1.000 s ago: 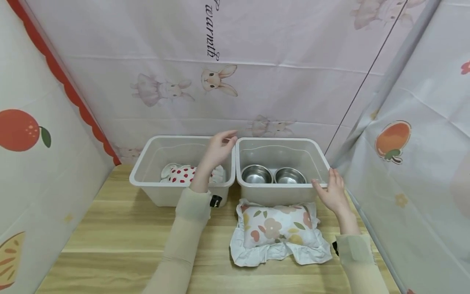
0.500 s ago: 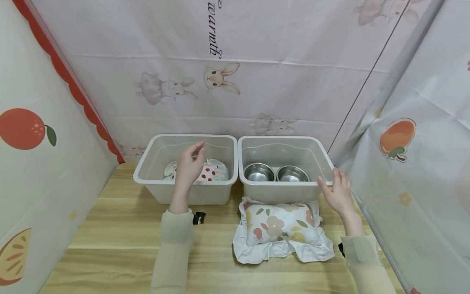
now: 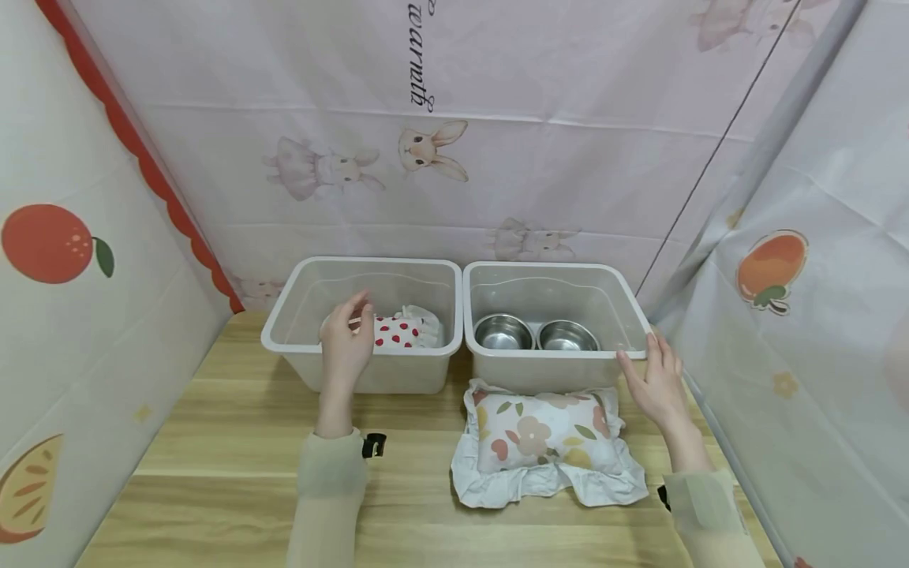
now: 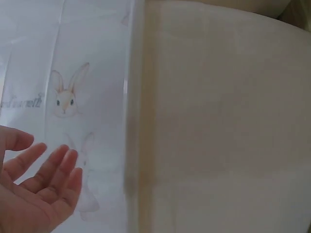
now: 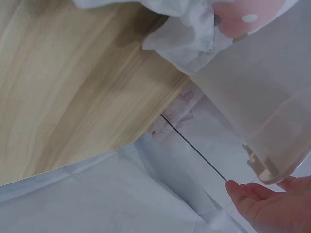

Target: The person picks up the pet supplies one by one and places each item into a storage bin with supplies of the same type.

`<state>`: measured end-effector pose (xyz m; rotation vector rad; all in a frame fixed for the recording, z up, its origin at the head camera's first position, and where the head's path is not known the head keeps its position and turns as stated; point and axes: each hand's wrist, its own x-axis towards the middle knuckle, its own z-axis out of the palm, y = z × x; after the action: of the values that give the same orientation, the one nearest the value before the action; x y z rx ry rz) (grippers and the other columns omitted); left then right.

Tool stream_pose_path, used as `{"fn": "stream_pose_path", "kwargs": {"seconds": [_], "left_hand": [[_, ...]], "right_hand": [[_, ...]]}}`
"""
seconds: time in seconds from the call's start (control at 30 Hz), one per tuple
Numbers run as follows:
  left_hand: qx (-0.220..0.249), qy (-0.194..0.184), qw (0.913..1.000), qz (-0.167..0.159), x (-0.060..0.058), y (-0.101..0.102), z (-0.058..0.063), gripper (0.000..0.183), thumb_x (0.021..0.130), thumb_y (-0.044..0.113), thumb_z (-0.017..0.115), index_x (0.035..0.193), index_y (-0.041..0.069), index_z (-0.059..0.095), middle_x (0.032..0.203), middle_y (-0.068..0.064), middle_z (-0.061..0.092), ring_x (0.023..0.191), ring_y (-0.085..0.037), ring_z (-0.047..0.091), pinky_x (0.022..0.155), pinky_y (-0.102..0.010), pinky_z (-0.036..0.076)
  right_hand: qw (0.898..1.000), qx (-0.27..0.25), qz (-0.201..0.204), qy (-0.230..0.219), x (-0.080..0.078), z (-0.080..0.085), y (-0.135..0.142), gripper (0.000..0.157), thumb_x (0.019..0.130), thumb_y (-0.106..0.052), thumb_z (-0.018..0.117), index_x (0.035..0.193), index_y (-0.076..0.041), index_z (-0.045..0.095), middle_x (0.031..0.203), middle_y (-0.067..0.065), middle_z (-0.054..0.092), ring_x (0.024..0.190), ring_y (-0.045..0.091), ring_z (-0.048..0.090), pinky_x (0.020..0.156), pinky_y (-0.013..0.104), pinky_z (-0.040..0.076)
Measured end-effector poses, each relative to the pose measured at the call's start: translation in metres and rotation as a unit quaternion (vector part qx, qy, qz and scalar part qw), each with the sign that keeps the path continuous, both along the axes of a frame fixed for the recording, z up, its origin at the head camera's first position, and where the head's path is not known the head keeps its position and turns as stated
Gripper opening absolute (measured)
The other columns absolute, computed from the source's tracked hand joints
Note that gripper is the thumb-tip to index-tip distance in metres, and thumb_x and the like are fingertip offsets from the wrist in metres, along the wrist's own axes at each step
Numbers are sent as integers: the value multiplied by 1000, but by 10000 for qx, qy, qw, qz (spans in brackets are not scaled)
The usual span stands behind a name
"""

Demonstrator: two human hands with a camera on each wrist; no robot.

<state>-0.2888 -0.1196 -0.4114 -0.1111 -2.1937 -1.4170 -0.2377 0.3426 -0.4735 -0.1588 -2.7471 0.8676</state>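
My left hand (image 3: pixel 346 339) hovers over the near rim of the left grey bin (image 3: pixel 405 375), its fingers loosely bent and holding nothing. It partly covers a small ruffled pillow with red dots (image 3: pixel 398 331) lying inside that bin. In the left wrist view, the same hand (image 4: pixel 43 194) shows its palm with the fingers apart. My right hand (image 3: pixel 660 383) rests at the near right corner of the right grey bin (image 3: pixel 543 372), fingers extended along the rim. Two metal bowls (image 3: pixel 503 332) sit side by side in this bin.
A floral pillow with a white ruffle (image 3: pixel 533 434) lies on the wooden table (image 3: pixel 213 481) in front of the right bin. Printed cloth walls (image 3: pixel 341 63) enclose the table at the back and both sides. The bins stand against the back cloth.
My left hand has moved left and toward me, from above the gap between the bins to the left bin's near rim. The right hand has stayed at its corner.
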Motion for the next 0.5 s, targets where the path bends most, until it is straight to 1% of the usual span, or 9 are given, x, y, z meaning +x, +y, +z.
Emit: {"fn": "stream_pose_path", "kwargs": {"seconds": [0.07, 0.17, 0.23, 0.3, 0.37, 0.47, 0.5], "left_hand": [[48, 115, 9999, 96, 1, -3, -5, 33, 97, 6, 54, 128, -2, 61, 116, -22, 64, 105, -33, 61, 87, -44, 52], [100, 302, 9991, 271, 2, -10, -12, 33, 96, 5, 55, 128, -2, 61, 113, -22, 65, 104, -32, 62, 84, -37, 52], [108, 423, 9983, 398, 4, -14, -16, 33, 96, 5, 56, 127, -1, 62, 112, -22, 66, 102, -32, 63, 81, -34, 52], [131, 553, 9972, 479, 5, -19, -21, 32, 95, 6, 58, 125, -3, 63, 111, -23, 66, 101, -33, 63, 81, -38, 53], [133, 622, 9966, 516, 6, -24, -25, 30, 95, 6, 59, 123, -5, 64, 111, -24, 66, 101, -35, 63, 83, -43, 53], [209, 680, 9958, 571, 8, -30, -31, 28, 94, 5, 60, 118, -7, 65, 111, -25, 64, 103, -37, 60, 86, -50, 49], [209, 711, 9953, 619, 8, -32, -32, 27, 93, 5, 61, 117, -7, 66, 110, -26, 64, 103, -38, 58, 88, -50, 47]], "right_hand": [[10000, 16, -70, -1, 4, -1, -2, 81, 101, -51, 38, 153, 6, 11, 154, 36, 11, 139, 56, 11, 103, 72, 20], [9996, 38, -234, 149, 8, -3, -4, 78, 102, -49, 39, 152, 6, 16, 153, 36, 18, 139, 55, 16, 105, 69, 21], [9990, 45, -330, 297, 10, -5, -5, 75, 102, -47, 40, 152, 6, 20, 151, 35, 23, 138, 53, 19, 106, 68, 23], [9980, 47, -409, 475, 12, -7, -7, 72, 102, -45, 41, 151, 4, 26, 149, 34, 28, 137, 52, 24, 105, 67, 25], [9971, 41, -451, 607, 14, -10, -8, 68, 102, -44, 42, 149, 3, 31, 148, 33, 32, 135, 51, 27, 103, 68, 27], [9958, 20, -489, 773, 18, -15, -11, 62, 102, -42, 44, 148, -1, 37, 148, 31, 35, 133, 52, 31, 101, 69, 30], [9953, 4, -484, 841, 19, -16, -12, 60, 102, -40, 45, 148, -2, 38, 147, 31, 36, 133, 51, 33, 101, 68, 30]]}}
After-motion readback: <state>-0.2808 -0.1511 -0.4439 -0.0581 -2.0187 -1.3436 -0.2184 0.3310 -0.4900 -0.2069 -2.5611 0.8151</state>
